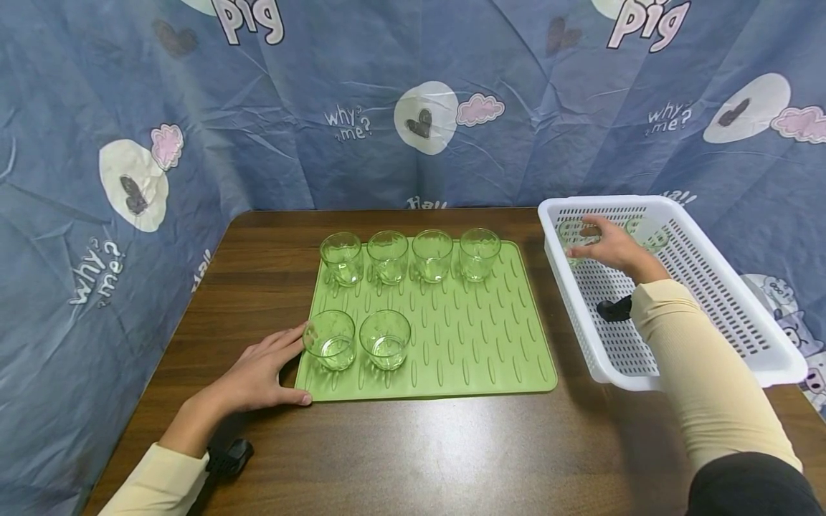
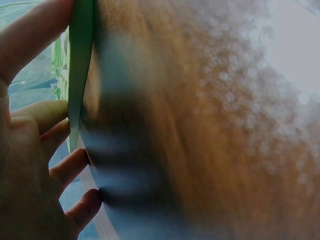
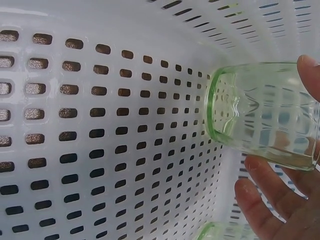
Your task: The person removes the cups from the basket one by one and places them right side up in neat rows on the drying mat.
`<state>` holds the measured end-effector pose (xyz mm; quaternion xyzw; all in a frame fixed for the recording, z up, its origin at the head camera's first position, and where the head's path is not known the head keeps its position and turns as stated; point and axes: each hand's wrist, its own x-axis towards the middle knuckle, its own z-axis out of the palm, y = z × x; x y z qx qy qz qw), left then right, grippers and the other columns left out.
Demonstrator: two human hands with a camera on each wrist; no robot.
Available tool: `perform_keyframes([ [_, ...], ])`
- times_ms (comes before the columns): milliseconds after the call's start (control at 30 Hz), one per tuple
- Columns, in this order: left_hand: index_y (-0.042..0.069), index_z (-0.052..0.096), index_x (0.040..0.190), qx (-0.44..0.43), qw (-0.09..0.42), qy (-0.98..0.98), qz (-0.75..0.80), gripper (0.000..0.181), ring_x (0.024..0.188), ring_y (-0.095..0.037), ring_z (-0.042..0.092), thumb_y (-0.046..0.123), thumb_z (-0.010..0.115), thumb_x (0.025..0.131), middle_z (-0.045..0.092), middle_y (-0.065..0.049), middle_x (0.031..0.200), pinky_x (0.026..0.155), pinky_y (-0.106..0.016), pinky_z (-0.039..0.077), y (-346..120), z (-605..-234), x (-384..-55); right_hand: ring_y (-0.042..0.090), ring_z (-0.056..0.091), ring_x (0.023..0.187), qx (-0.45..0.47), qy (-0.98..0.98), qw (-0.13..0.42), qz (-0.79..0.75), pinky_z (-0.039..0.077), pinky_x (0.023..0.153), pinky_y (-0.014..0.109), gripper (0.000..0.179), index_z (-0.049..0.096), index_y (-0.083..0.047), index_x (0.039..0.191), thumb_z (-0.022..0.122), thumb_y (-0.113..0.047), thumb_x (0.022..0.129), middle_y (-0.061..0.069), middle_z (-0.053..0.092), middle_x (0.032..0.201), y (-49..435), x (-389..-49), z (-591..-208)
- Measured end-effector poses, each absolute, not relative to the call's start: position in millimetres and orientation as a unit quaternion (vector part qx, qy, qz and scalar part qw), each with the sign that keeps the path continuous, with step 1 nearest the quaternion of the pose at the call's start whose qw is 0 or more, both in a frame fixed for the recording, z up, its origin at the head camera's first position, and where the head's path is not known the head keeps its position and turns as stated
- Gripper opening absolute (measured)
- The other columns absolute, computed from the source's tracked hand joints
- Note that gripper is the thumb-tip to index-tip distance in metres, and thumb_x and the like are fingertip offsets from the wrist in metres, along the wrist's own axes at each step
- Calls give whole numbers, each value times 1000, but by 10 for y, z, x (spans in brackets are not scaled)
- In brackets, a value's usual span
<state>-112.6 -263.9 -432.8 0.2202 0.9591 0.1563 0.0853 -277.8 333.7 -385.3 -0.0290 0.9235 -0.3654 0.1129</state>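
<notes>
My left hand [image 1: 264, 369] rests at the left edge of a green ridged mat [image 1: 452, 337], fingers spread and thumb at its front corner. Closest to its fingertips stands a clear green glass [image 1: 330, 342], with a second glass [image 1: 386, 341] beside it. Over in a white perforated basket [image 1: 584, 337], my right hand [image 1: 613, 247] has its thumb and fingers around a drinking glass [image 3: 260, 115] near the back left corner. One fingertip shows through that glass, and its thick base faces the basket floor. Another glass [image 1: 648, 235] lies farther right in the basket.
Several glasses, among them a rightmost one [image 1: 480, 256], form a row along the mat's back edge. Mat and basket are on a brown wooden table [image 1: 439, 451]. A blue printed cloth [image 1: 361, 165] hangs behind, and the basket's raised rim surrounds the right hand.
</notes>
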Motion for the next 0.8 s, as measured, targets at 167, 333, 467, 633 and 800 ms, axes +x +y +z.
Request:
perform_keyframes([
  [167,9,41,151,222,84,959,156,102,142,-42,36,59,81,71,33,-14,161,101,-70,34,-2636,-4319,-1130,54,41,134,-33,928,104,-357,34,111,60,92,12,6,156,72,-17,89,38,36,149,3336,-2775,-3848],
  [333,8,42,151,224,82,958,156,102,142,-42,36,58,81,71,33,-14,161,101,-70,34,-2638,-4321,-1130,54,40,135,-33,927,101,-360,34,111,61,92,14,5,156,72,-19,89,37,36,150,3337,-2771,-3839],
  [467,9,42,151,226,81,958,155,102,141,-42,36,58,81,71,33,-14,161,101,-70,35,-2639,-4327,-1130,52,39,136,-29,927,101,-361,32,112,61,92,15,3,156,73,-23,90,35,36,151,3337,-2765,-3809],
  [633,9,41,152,222,85,959,156,102,142,-42,35,59,80,72,32,-13,162,101,-70,34,-2641,-4331,-1131,52,41,136,-28,925,87,-368,35,111,60,94,11,5,156,71,-25,91,35,37,151,3334,-2737,-3710],
  [800,9,41,152,220,88,959,156,103,143,-42,35,59,80,72,31,-13,162,101,-70,33,-2640,-4340,-1133,49,46,133,-29,925,58,-375,38,108,58,92,12,6,156,69,-27,92,35,41,149,3324,-2665,-3580],
])
